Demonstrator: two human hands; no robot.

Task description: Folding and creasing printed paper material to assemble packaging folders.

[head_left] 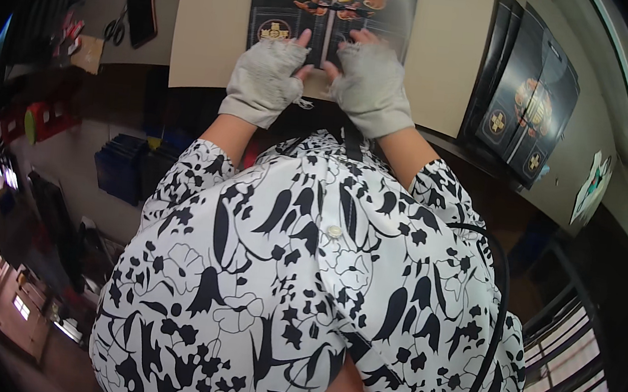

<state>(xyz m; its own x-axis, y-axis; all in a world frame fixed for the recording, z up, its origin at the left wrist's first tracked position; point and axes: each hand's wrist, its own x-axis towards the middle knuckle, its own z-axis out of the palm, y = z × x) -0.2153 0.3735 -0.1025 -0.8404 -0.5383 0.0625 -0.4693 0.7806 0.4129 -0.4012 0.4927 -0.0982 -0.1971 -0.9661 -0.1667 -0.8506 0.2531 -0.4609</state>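
Note:
A flat black printed sheet (286, 12), perhaps a folded paper bag, lies before me with a gold and orange round emblem and a pale seam down its middle. My left hand (269, 71), in a worn whitish fingerless glove, rests on its near left part, index finger stretched forward and thumb apart. On the other side of the seam, my right hand (373, 81), gloved the same way, lies with fingers spread on the sheet and thumb pointing inward. Neither hand grips anything that I can see. Beneath is a larger beige board (207, 34).
To the right, several similar black printed pieces (524, 95) overlap in a stack near the table edge. A phone (142, 12) and scissors (116, 27) lie to the left. Blue bins (120, 167) and a red stool (53, 122) stand lower at left. A black cable (505, 290) hangs along my right side.

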